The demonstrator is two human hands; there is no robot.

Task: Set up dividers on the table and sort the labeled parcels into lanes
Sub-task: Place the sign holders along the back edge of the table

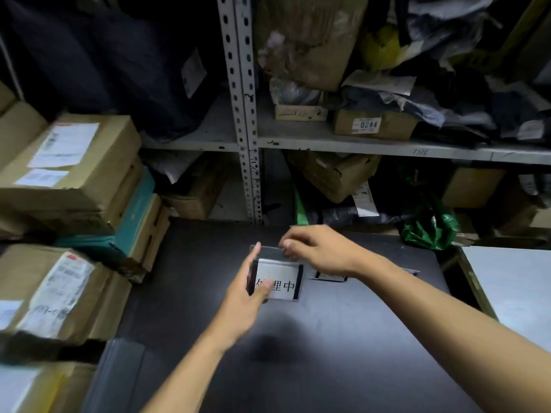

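We see a dark, smooth, matte table under both bare hands, and we place everything else from it. Near its far middle stands a small sign divider, a glossy clear plastic holder with black side strips and a white card printed in bold black characters. The left hand pinches the divider's left edge, thumb across the card's face and fingers behind. The right hand curls over its top rim, fingertips pinching the clear upper edge. Just right of it on the table lies a second divider, flat and largely hidden by the right wrist. Off the table's left side sit stacked brown cardboard parcels with white paper labels. Beyond its far edge rises a perforated grey metal shelf crammed with crumpled bags and boxes.
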